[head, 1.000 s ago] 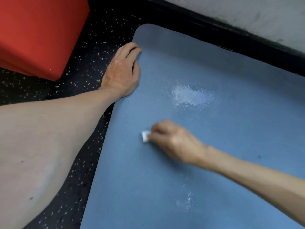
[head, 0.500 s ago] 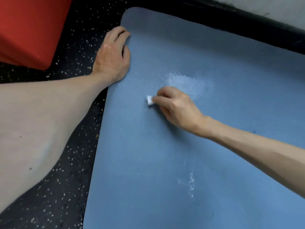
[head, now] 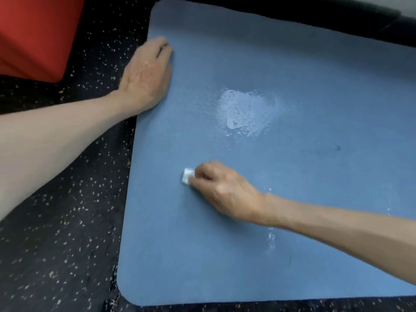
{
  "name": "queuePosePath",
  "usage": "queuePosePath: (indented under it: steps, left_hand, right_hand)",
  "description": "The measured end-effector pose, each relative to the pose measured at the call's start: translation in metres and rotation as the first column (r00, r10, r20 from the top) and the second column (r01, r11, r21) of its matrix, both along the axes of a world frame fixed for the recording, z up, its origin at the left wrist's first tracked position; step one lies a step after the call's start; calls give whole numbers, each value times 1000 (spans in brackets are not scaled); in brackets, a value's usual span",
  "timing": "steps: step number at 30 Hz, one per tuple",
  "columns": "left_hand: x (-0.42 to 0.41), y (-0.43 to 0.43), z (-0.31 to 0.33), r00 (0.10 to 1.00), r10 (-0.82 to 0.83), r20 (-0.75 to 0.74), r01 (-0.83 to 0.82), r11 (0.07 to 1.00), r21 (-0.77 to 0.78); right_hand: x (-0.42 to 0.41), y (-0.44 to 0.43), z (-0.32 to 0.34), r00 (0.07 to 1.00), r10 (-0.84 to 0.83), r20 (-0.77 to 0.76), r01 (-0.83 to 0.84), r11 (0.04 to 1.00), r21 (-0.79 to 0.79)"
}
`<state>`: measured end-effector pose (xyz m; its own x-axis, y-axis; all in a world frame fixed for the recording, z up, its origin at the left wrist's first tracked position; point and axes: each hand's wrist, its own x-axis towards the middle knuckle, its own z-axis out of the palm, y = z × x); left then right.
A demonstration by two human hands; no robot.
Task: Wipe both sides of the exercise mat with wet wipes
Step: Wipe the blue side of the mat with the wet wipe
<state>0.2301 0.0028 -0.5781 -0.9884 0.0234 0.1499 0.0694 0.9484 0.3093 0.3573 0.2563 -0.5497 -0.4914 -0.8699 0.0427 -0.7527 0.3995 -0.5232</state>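
A blue exercise mat (head: 304, 75) lies flat on the dark speckled floor and fills most of the view. My right hand (head: 221, 190) pinches a small folded white wet wipe (head: 187, 175) and presses it on the mat near its left edge. My left hand (head: 147, 75) rests flat on the mat's left edge near the far corner, fingers fairly straight. A shiny wet patch (head: 244, 111) sits on the mat beyond my right hand. A thin wet streak (head: 271, 238) shows below my right forearm.
A red padded block (head: 38, 34) stands on the speckled black floor (head: 56, 244) at the top left. A black strip (head: 292, 10) runs behind the mat's far edge. A small dark mark (head: 337, 147) lies on the mat at the right.
My right hand went up the mat with the wipe to the wet patch, then came back toward me. My left hand kept its place on the mat's edge. The view shifted.
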Motion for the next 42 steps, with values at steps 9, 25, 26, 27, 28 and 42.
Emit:
queuePosePath:
  steps: [9,25,26,27,28,42]
  left_hand:
    - [137,29,8,870,-472,144,477,879,0]
    - [150,26,16,833,-461,306,499,865,-56]
    - [150,27,16,833,-459,308,499,864,-62]
    - [150,28,17,832,-458,314,500,864,-65]
    - [149,29,17,830,-456,322,499,865,-62]
    - [149,27,26,810,-469,351,525,848,-77]
  right_hand:
    - [2,-5,12,993,13,117,-21,997,72]
    - [54,2,0,987,149,67,-155,983,95]
    - [82,13,2,967,204,156,-217,974,69]
    - [108,22,8,933,260,250,-279,959,43]
    - [127,29,15,894,316,318,-348,936,46]
    - [133,75,17,791,524,315,-590,789,169]
